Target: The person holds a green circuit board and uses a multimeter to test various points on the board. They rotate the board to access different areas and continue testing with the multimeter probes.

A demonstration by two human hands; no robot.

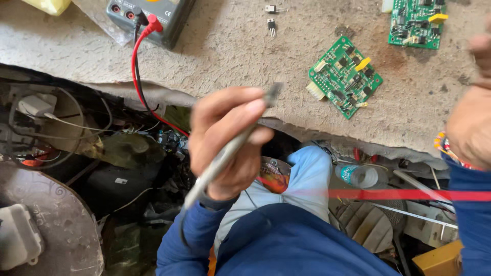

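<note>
probe (225,153), a slim grey one, sits in my left hand (230,140) at the centre of the frame, fingers curled tight round its shaft; its blurred tip points up right toward the bench edge. my right hand (473,117) is at the right edge, blurred and cut off, so i cannot tell how its grip stands. a red lead (138,76) runs from the multimeter (153,15) at the upper left, over the bench (230,51) edge and down. a green circuit board (345,75) lies tilted on the bench upper right of centre, apart from the probe tip, with a second green board (417,23) at the top right. two small black components (271,23) lie near the top centre.
</note>
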